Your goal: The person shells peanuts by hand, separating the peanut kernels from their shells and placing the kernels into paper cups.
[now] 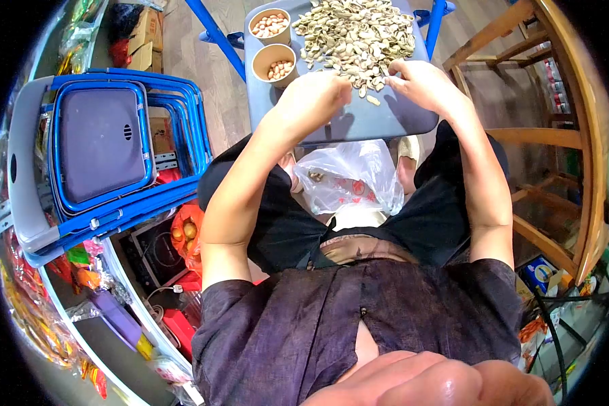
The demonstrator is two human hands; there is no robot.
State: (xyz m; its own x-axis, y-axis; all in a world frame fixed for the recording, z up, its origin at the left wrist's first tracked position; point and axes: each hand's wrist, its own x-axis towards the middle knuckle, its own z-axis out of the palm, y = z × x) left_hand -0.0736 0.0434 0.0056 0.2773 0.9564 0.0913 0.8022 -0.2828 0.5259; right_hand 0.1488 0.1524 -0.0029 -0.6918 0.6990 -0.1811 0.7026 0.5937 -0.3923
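Note:
Unshelled peanuts [355, 37] lie in a heap on the grey seat of a folding chair [409, 122]. My left hand [318, 98] is over the seat's left part, fingers curled together beside the heap; what they hold, if anything, is hidden. At the heap's lower right edge is my right hand [416, 82], thumb and index finger near the peanuts and slightly apart. Two paper cups with shelled peanuts, an upper cup [269, 26] and a lower cup [275, 64], stand at the seat's left side. A few peanuts lie loose between my hands.
A clear plastic bag [352, 177] hangs open between my legs, below the seat. Folded blue chairs [105, 142] lean at the left, near shelves of packets. A wooden chair frame [541, 139] stands at the right. An orange bag [186, 233] sits at the lower left.

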